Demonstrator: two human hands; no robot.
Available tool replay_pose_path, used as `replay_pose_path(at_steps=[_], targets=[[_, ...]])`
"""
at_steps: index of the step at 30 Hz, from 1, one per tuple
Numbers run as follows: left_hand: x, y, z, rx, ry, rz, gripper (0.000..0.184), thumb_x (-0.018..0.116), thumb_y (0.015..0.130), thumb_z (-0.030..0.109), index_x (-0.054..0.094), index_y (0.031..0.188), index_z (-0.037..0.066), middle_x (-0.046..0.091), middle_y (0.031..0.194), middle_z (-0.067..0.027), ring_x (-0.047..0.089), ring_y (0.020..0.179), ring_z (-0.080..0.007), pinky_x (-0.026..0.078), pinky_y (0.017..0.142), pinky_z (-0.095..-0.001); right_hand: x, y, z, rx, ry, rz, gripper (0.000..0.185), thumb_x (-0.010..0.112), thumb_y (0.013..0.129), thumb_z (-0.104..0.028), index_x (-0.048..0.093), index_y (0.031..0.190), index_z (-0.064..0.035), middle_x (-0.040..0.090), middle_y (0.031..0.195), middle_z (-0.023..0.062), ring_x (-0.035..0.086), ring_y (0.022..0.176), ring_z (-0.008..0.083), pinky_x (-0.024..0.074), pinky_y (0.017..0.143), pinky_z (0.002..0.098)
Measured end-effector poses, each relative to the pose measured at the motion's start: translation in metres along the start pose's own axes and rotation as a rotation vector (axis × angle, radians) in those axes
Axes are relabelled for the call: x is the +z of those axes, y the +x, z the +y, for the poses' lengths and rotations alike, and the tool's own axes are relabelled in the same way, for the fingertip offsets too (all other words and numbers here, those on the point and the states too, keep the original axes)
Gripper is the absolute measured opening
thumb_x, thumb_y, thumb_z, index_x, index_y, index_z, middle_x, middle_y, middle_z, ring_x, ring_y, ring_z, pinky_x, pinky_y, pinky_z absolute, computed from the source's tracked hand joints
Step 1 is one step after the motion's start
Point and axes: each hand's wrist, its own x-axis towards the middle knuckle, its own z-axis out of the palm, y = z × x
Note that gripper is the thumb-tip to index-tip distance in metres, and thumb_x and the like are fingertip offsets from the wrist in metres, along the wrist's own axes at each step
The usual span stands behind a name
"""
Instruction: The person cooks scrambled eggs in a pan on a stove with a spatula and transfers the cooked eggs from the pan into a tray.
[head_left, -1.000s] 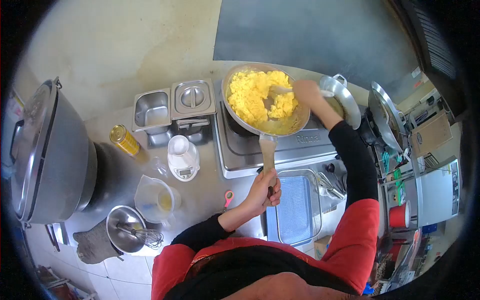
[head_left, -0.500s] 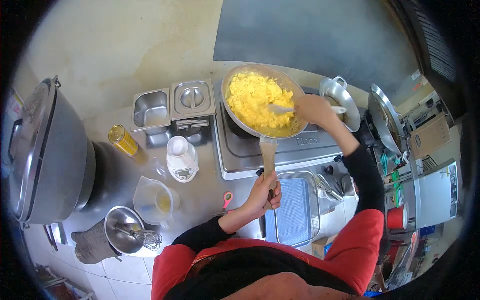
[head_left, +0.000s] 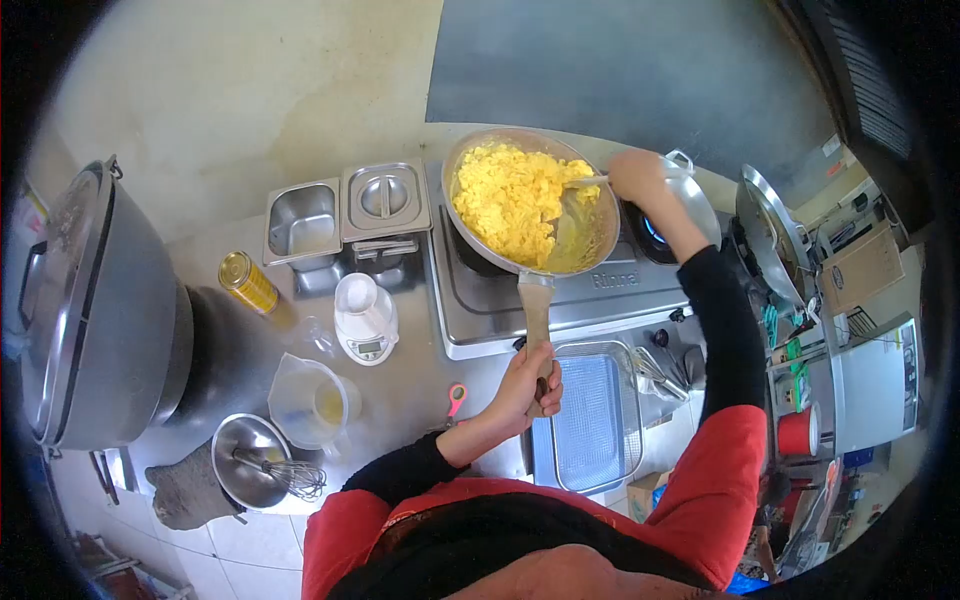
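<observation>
Clumping, lumpy yellow curds [head_left: 508, 200] in a round metal pan [head_left: 604, 220]

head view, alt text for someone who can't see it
Scrambled eggs fill much of a frying pan over a Rinnai stove; a person's right-hand grip holds a spatula at their edge, the left-hand grip the pan handle. Left of the stove: a kitchen scale and a whisk in a steel bowl.
</observation>
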Motion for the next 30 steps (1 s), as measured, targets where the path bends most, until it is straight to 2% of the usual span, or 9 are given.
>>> replay_pose_path(at_steps=[5, 9, 13, 16, 18, 22, 25, 27, 30], targets=[[-0.001, 0.0, 0.001, -0.011, -0.016, -0.018, 0.021, 0.037, 0.09, 0.032, 0.035, 0.083, 0.012, 0.039, 0.059, -0.0016, 0.034, 0.039, -0.0098, 0.03, 0.033, -0.0242, -0.079, -0.045, -0.011, -0.203, -0.204, -0.196, 0.01, 0.057, 0.067, -0.015, 0.065, 0.07, -0.009, 0.063, 0.071, 0.0103, 0.063, 0.066, 0.0226, 0.0482, 0.055, 0.0333], [-0.001, 0.0, -0.001, -0.01, -0.027, -0.002, 0.021, 0.037, 0.09, 0.032, 0.035, 0.083, 0.012, 0.039, 0.059, -0.0015, 0.034, 0.039, -0.0096, 0.03, 0.033, -0.0242, -0.028, -0.059, -0.037, -0.249, -0.266, -0.171, 0.009, 0.057, 0.068, -0.014, 0.065, 0.067, -0.0109, 0.063, 0.07, 0.0081, 0.063, 0.066, 0.0206, 0.0473, 0.054, 0.0303], [-0.002, 0.002, -0.002, 0.003, -0.027, -0.006, 0.021, 0.037, 0.09, 0.032, 0.034, 0.083, 0.013, 0.038, 0.058, -0.0015, 0.034, 0.038, -0.0096, 0.03, 0.033, -0.0243, 0.014, -0.003, -0.029, -0.08, -0.179, -0.016, 0.008, 0.058, 0.068, -0.015, 0.064, 0.069, -0.0114, 0.061, 0.073, 0.0054, 0.061, 0.07, 0.0199, 0.0469, 0.055, 0.029], [-0.001, 0.002, -0.002, -0.01, -0.022, -0.004, 0.02, 0.038, 0.09, 0.032, 0.034, 0.084, 0.013, 0.038, 0.058, -0.0014, 0.034, 0.038, -0.0098, 0.03, 0.032, -0.0243, 0.008, 0.012, -0.023, -0.19, -0.168, 0.243, 0.011, 0.057, 0.069, -0.015, 0.063, 0.076, -0.0105, 0.059, 0.077, 0.0055, 0.059, 0.075, 0.0193, 0.0466, 0.056, 0.0296], [0.0, 0.002, 0.0, -0.022, -0.022, 0.0, 0.02, 0.038, 0.09, 0.032, 0.034, 0.084, 0.013, 0.038, 0.058, -0.0014, 0.034, 0.038, -0.0098, 0.03, 0.032, -0.0242, -0.009, 0.009, -0.021, -0.353, -0.161, 0.428, 0.007, 0.057, 0.069, -0.016, 0.063, 0.067, -0.0113, 0.059, 0.077, 0.0036, 0.057, 0.077, 0.0179, 0.0464, 0.058, 0.0307], [0.001, 0.001, 0.001, -0.03, -0.014, -0.002, 0.02, 0.038, 0.09, 0.032, 0.035, 0.085, 0.013, 0.038, 0.058, -0.0014, 0.034, 0.039, -0.0098, 0.03, 0.034, -0.0243, -0.043, -0.012, -0.027, -0.376, -0.048, 0.455, 0.009, 0.056, 0.069, -0.017, 0.062, 0.065, -0.0113, 0.058, 0.076, 0.0039, 0.056, 0.076, 0.0186, 0.0465, 0.059, 0.0308], [-0.001, -0.001, 0.001, -0.025, 0.002, -0.006, 0.02, 0.038, 0.09, 0.032, 0.035, 0.085, 0.013, 0.038, 0.059, -0.0017, 0.033, 0.039, -0.0097, 0.03, 0.035, -0.0244, -0.041, -0.014, -0.017, -0.203, -0.084, 0.449, 0.012, 0.056, 0.07, -0.018, 0.062, 0.064, -0.0099, 0.06, 0.074, 0.0066, 0.059, 0.073, 0.0203, 0.0471, 0.057, 0.0318], [-0.002, -0.002, 0.004, -0.015, 0.008, -0.01, 0.02, 0.038, 0.09, 0.032, 0.035, 0.085, 0.013, 0.038, 0.059, -0.0018, 0.033, 0.039, -0.0097, 0.03, 0.035, -0.0244, -0.049, -0.026, -0.004, -0.047, -0.038, 0.137, 0.013, 0.056, 0.069, -0.018, 0.062, 0.064, -0.0077, 0.061, 0.07, 0.0102, 0.062, 0.07, 0.0233, 0.0479, 0.055, 0.0334], [-0.001, -0.002, 0.004, -0.011, 0.016, -0.004, 0.02, 0.038, 0.09, 0.032, 0.035, 0.085, 0.013, 0.038, 0.06, -0.002, 0.033, 0.039, -0.0097, 0.03, 0.035, -0.0245, -0.068, -0.06, -0.003, -0.151, 0.069, -0.149, 0.013, 0.054, 0.07, -0.017, 0.064, 0.066, -0.0084, 0.061, 0.064, 0.0115, 0.061, 0.062, 0.0271, 0.0482, 0.054, 0.0364]])
